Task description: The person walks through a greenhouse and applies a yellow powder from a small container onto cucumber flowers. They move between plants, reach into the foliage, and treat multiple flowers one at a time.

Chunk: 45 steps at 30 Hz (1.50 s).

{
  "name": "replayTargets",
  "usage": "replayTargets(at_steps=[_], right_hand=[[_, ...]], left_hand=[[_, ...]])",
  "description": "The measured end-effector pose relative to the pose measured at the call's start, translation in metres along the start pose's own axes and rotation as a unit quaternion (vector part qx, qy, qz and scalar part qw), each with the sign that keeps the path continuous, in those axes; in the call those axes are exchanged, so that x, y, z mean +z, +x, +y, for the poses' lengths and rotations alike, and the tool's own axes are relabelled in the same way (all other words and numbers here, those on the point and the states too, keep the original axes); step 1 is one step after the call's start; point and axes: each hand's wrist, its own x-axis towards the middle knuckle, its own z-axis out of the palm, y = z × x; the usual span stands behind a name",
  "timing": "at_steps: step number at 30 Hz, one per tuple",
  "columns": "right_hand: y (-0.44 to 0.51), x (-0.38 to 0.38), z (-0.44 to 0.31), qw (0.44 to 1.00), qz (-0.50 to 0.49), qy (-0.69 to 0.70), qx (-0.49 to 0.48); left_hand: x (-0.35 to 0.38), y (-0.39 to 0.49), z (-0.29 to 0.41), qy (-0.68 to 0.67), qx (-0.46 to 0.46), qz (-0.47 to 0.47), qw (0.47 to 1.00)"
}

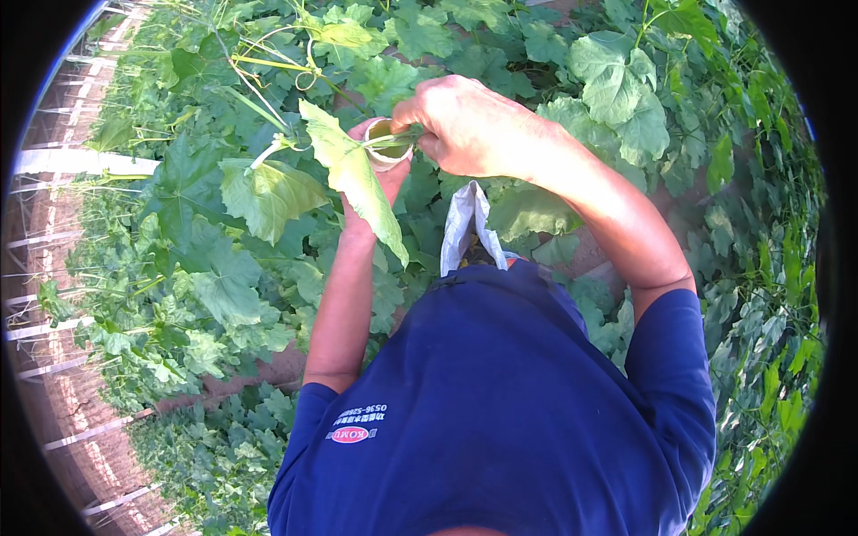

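Note:
My left hand [395, 181] is wrapped around a small pale cup [387, 158], its mouth tilted up toward me. A large yellow-green leaf [352, 171] hides part of that hand and wrist. Above the cup's rim, my right hand [462, 124] has its thumb and fingers pinched on a slim green plant piece [395, 139], which lies across the opening. Whether this piece is a young fruit or a stem is unclear, as the fingers cover its end. Inside, the cup looks yellowish. Beside it on the left, a vine shoot [275, 144] carries pale stalks and curling tendrils.
Dense lobed-leaf vines [221, 268] surround me on every side. An open whitish bag [462, 228] hangs at my waist with dark and yellow bits inside. Along the left edge runs a soil path [67, 402] crossed by pale strips. A broad white strip [87, 162] juts into the foliage.

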Motion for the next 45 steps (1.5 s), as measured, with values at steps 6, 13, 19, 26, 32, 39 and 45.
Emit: replayTargets(at_steps=[6,13,19,26,32,39,45], right_hand=[[0.006,-0.002,0.003,1.0,-0.023,-0.002,0.021],[0.012,-0.002,0.003,0.999,-0.041,-0.021,0.025],[0.014,-0.002,0.005,0.999,-0.041,-0.007,0.02],[0.02,-0.009,0.006,0.999,-0.023,-0.005,0.03],[0.021,-0.007,0.02,0.996,0.036,-0.072,-0.026],[0.012,-0.014,0.026,1.0,-0.021,0.014,-0.008],[0.01,-0.017,0.025,0.999,-0.02,0.036,0.0]], left_hand=[[-0.008,0.006,0.004,-0.055,-0.023,-0.009,0.998],[-0.021,0.009,0.015,0.058,-0.011,-0.032,0.998],[-0.025,0.007,0.015,0.056,-0.026,-0.064,0.996],[-0.001,-0.017,-0.016,-0.086,-0.167,-0.054,0.981],[0.008,-0.039,-0.04,-0.119,-0.177,-0.058,0.975],[0.016,-0.039,-0.045,-0.081,-0.103,-0.053,0.99],[0.012,-0.038,-0.016,-0.091,-0.159,-0.063,0.981]])
